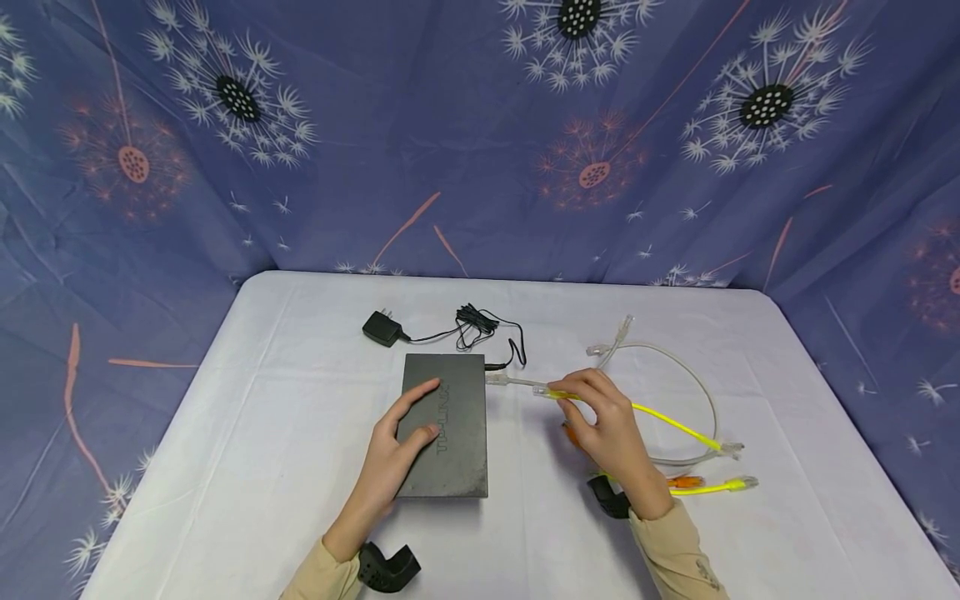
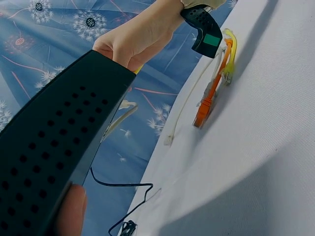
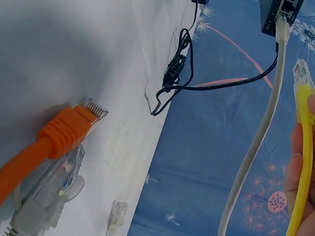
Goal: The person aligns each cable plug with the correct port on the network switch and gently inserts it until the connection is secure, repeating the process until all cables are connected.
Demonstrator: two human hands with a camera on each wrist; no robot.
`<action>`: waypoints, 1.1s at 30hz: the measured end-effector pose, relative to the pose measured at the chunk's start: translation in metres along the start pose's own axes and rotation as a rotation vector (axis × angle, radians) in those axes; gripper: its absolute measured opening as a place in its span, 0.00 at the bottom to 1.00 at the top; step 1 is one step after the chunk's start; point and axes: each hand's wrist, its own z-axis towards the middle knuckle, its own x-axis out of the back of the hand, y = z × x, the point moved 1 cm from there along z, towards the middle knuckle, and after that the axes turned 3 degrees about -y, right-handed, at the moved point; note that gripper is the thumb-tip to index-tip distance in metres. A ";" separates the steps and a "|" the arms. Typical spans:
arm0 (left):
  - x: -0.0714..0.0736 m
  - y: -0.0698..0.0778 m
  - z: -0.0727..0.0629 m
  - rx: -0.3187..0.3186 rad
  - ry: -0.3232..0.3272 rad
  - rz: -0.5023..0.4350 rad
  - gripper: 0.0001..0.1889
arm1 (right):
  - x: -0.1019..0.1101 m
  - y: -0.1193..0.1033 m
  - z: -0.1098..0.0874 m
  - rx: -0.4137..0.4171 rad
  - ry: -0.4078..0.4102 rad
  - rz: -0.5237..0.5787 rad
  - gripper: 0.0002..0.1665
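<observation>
My left hand point(image 1: 390, 450) grips the left side of a dark grey TP-LINK network switch point(image 1: 457, 425), thumb and a finger lying on its top. In the left wrist view, the perforated side of the switch point(image 2: 64, 132) fills the left. A grey network cable point(image 3: 258, 147) is plugged into the right side of the switch, beside a black power lead point(image 3: 236, 84). My right hand point(image 1: 607, 425) pinches a yellow network cable point(image 1: 671, 422) just behind its clear plug point(image 3: 301, 73). That plug points toward the switch and stands apart from it.
Behind the switch lie a black power adapter point(image 1: 384, 329) and its bundled cord point(image 1: 476, 321). An orange cable plug point(image 1: 686, 482), another yellow plug point(image 1: 738, 483) and loose grey cable ends point(image 1: 622, 329) lie on the white table point(image 1: 262, 417) at right. A patterned curtain point(image 1: 480, 167) hangs behind.
</observation>
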 end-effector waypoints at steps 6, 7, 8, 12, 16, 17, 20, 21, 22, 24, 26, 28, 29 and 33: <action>-0.001 0.000 0.000 0.007 0.000 -0.005 0.30 | -0.002 -0.001 0.002 0.014 0.010 -0.003 0.18; -0.001 0.000 0.000 0.010 0.001 -0.006 0.30 | -0.003 -0.002 0.002 0.017 0.012 0.000 0.18; -0.002 0.001 0.000 0.012 0.002 -0.007 0.30 | -0.003 -0.002 0.002 0.024 0.015 0.001 0.18; -0.002 0.002 -0.001 0.015 0.001 -0.006 0.29 | -0.006 -0.002 0.004 0.048 0.028 0.019 0.17; -0.003 0.001 -0.001 0.009 0.000 -0.004 0.29 | -0.008 -0.003 0.006 0.060 0.027 0.033 0.15; -0.003 0.001 -0.001 0.008 -0.001 -0.004 0.29 | -0.008 -0.003 0.007 0.059 0.024 0.036 0.15; -0.003 0.002 -0.001 0.010 -0.001 -0.007 0.29 | -0.010 -0.004 0.008 0.063 0.015 0.048 0.15; -0.003 0.002 -0.001 0.011 -0.001 -0.007 0.29 | -0.011 -0.005 0.009 0.065 0.013 0.055 0.15; -0.003 0.002 -0.001 0.012 -0.001 -0.009 0.29 | -0.012 -0.005 0.009 0.069 0.012 0.062 0.15; -0.003 0.002 -0.001 0.013 -0.003 -0.012 0.29 | -0.014 -0.006 0.010 0.077 0.009 0.074 0.15; -0.003 0.002 -0.001 0.012 -0.006 -0.013 0.29 | -0.015 -0.007 0.011 0.085 0.008 0.085 0.16; -0.004 0.002 -0.001 0.010 -0.009 -0.015 0.29 | -0.017 -0.008 0.012 0.090 0.008 0.085 0.16; -0.004 0.002 -0.001 0.009 -0.010 -0.015 0.29 | -0.017 -0.009 0.012 0.089 0.008 0.084 0.15; -0.004 0.002 -0.001 0.001 -0.013 -0.015 0.29 | -0.020 -0.011 0.014 0.086 0.003 0.076 0.14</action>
